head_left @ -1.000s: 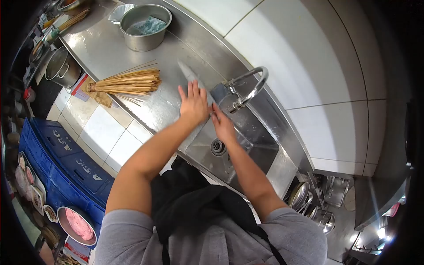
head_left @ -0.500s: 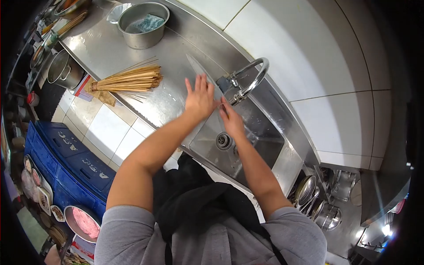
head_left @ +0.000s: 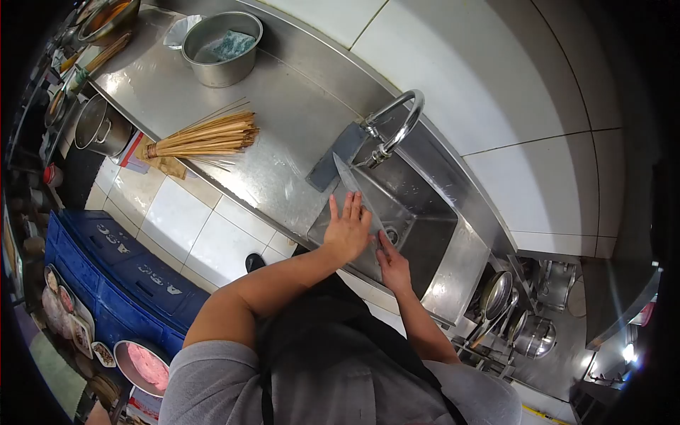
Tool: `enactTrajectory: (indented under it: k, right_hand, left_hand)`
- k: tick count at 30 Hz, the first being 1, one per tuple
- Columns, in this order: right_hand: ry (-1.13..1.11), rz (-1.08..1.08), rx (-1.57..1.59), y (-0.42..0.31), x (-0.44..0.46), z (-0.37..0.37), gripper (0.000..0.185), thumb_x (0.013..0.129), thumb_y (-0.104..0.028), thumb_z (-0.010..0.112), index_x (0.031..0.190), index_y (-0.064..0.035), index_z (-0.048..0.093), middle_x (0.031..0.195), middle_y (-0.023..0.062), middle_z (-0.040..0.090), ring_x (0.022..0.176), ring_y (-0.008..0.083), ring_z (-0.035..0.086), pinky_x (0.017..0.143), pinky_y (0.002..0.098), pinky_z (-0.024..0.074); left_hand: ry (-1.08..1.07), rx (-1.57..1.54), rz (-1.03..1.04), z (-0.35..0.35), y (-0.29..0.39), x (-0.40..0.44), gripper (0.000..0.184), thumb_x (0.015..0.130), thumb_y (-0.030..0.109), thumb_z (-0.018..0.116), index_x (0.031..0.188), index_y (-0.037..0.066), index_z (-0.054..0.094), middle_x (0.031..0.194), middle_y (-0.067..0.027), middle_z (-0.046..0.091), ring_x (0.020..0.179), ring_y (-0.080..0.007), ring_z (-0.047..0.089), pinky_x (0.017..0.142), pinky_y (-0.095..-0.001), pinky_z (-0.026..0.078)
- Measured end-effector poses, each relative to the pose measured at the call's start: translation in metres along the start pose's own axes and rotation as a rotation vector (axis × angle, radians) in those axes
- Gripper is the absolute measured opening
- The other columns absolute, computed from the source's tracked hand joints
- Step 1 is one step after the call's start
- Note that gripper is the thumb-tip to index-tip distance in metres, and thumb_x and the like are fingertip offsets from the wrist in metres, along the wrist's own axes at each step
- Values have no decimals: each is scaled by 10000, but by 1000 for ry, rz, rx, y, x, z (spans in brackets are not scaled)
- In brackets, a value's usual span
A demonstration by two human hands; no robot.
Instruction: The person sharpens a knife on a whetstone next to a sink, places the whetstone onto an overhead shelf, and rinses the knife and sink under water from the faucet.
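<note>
My right hand (head_left: 394, 266) is closed round the handle end of a knife (head_left: 349, 177), whose long pointed blade slants up and left over the sink (head_left: 435, 241). My left hand (head_left: 348, 230) lies on the blade with its fingers stretched out and apart. Just past the fingertips, the knife's tip is at the edge of a dark grey whetstone (head_left: 334, 159), which rests at the sink's left rim. The knife's handle is mostly hidden in my right hand.
A curved faucet (head_left: 409, 127) stands behind the sink. On the steel counter (head_left: 283, 92) are a bundle of thin sticks (head_left: 212, 134) and a round metal pan (head_left: 221, 72) with a green scouring pad (head_left: 235, 44). Blue bins (head_left: 127, 269) stand at the left.
Both hands and the knife have drawn back toward my body, over the sink. The whetstone, mostly covered before, now shows in full.
</note>
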State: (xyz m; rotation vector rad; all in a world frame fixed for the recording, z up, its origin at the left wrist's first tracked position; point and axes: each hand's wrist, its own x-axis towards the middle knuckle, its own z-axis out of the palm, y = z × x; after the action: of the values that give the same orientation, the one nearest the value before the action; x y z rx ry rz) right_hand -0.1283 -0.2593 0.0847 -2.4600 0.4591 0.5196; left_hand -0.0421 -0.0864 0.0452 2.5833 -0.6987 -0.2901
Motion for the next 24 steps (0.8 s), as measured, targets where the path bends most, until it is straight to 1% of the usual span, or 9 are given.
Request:
enactTrajectory:
  k: [8,13,15,16,18,19,21,22,24]
  right_hand:
    - [209,-295,-24,-64,128,17,568,1017,-328,611,1560,-361,447,1280,159,700,1151,414,663,956,482,525]
    - [128,-186,-77,-142,155,7,618,991,-305,668,1568,-315,446,1305,197,682,1111,424,685,949,459,522]
    - [153,-302,24,-121,139,15,647,971,-311,689,1568,-320,439,1230,203,699,1090,430,682,923,480,527]
    - [180,-422,118,-108,128,18,676,950,-317,709,1567,-325,433,1155,209,715,1068,435,678,896,501,532]
    - [120,-450,177,-88,98,17,708,939,-315,724,1576,-339,416,1162,214,711,1059,434,679,894,503,533]
    - [56,-481,226,-79,85,17,741,927,-313,739,1586,-353,400,1170,219,706,1050,433,681,891,505,533]
    - [51,-491,141,-58,67,24,750,929,-316,736,1590,-378,386,1148,212,700,1030,430,683,878,503,535]
    - [50,-505,39,-49,58,29,760,931,-318,733,1594,-402,373,1127,206,694,1010,426,686,866,500,537]
    - [50,-476,-47,-53,36,29,760,929,-319,733,1591,-420,373,1070,195,677,985,420,684,846,496,539]
  left_hand:
    - [48,119,-114,-47,-88,98,736,939,511,663,1463,31,470,1688,-224,253,1579,-390,207,1204,-730,130]
    - [69,46,-227,-102,-125,124,731,950,477,668,1520,72,455,1687,-215,261,1575,-389,217,1216,-698,167]
    - [443,-233,-172,-113,-122,101,722,961,417,681,1540,64,432,1682,-215,275,1573,-396,227,1222,-647,214]
    - [439,-223,-166,-113,-123,86,722,961,417,681,1540,64,432,1682,-215,275,1573,-396,227,1222,-647,214]
    - [704,-868,-341,-109,-124,47,662,1009,268,650,1557,30,363,1681,-196,290,1553,-382,280,1215,-604,280]
    - [697,-854,-340,-99,-126,34,662,1009,268,650,1557,30,363,1681,-196,290,1553,-382,280,1215,-604,280]
    - [700,-1642,-479,-74,-127,9,647,1049,191,593,1592,26,282,1627,-180,393,1476,-338,423,1188,-541,354]
    - [690,-1630,-482,-68,-126,-3,647,1049,191,593,1592,26,282,1627,-180,393,1476,-338,423,1188,-541,354]
    - [555,-2012,-431,-67,-124,-19,562,1083,128,509,1586,36,274,1558,-171,482,1364,-298,540,1149,-476,421]
